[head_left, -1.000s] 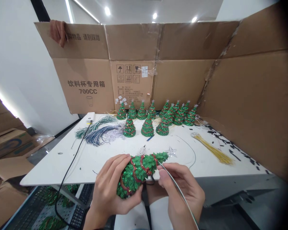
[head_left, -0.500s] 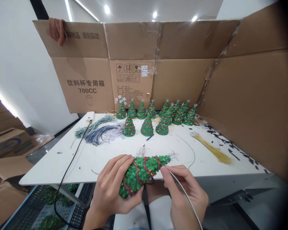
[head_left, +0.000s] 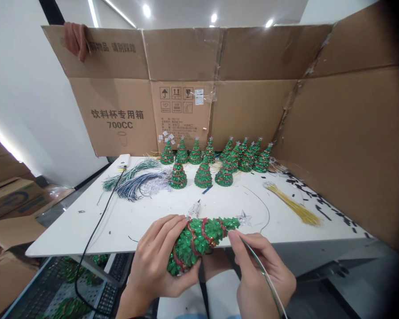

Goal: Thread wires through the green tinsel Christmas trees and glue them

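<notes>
My left hand (head_left: 161, 257) is wrapped round the wide end of a small green glitter Christmas tree (head_left: 199, 239), which lies on its side above the table's front edge. Red garland winds round the tree, and a clear star (head_left: 244, 218) sits at its tip, pointing right. The thumb and forefinger of my right hand (head_left: 262, 270) pinch a thin wire (head_left: 264, 272) close to the tip. From the pinch the wire runs down past the palm, showing green and white strands. Its end is hidden by the fingers.
Several finished-looking trees (head_left: 203, 173) stand at the back of the white table (head_left: 86, 230). Wire bundles (head_left: 136, 184) lie left, yellow wires (head_left: 292, 204) right. A white pen-like tool (head_left: 194, 209) lies behind the held tree. Cardboard walls (head_left: 252, 106) enclose the back and right.
The tree and my right hand have shifted slightly to the right. The wire now shows as two strands, green and white, below my fingers. Both grips stay closed.
</notes>
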`<control>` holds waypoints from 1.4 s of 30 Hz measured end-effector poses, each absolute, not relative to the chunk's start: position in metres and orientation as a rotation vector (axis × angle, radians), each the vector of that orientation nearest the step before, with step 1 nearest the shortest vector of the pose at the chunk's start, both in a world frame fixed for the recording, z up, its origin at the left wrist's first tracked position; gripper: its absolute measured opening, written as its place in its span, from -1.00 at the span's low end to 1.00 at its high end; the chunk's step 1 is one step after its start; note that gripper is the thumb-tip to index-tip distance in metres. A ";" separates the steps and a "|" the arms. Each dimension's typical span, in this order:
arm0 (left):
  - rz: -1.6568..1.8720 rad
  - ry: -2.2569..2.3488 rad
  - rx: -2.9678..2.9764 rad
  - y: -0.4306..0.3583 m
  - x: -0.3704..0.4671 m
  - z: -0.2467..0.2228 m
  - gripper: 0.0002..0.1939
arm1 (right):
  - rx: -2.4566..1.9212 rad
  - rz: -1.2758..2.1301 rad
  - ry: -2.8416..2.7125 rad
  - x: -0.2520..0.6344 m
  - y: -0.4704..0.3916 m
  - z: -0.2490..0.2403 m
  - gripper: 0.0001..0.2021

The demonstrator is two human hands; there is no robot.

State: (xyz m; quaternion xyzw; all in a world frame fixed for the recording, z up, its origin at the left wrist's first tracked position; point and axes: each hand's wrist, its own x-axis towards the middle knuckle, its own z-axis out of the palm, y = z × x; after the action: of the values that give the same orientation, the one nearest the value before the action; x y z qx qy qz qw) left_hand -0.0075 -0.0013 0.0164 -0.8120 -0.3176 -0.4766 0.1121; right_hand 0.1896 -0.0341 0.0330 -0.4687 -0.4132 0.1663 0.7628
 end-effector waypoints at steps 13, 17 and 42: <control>-1.363 -0.938 -2.402 -0.001 -0.007 0.017 -0.22 | -1.034 0.595 -0.908 0.196 -0.033 0.024 -0.80; -1.397 -0.921 -2.425 -0.001 -0.007 0.017 -0.22 | -0.887 0.652 -0.908 0.198 -0.033 0.022 -0.83; -1.374 -0.932 -2.393 -0.001 -0.003 0.016 -0.23 | -1.070 0.271 -0.898 0.190 -0.034 0.021 -0.82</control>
State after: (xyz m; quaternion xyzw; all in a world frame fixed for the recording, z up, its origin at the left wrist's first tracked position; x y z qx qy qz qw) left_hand -0.0033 -0.0014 0.0160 -0.8162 -0.3180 -0.4687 0.1142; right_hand 0.1900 -0.0342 0.0209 -0.4909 -0.4122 0.1245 0.7574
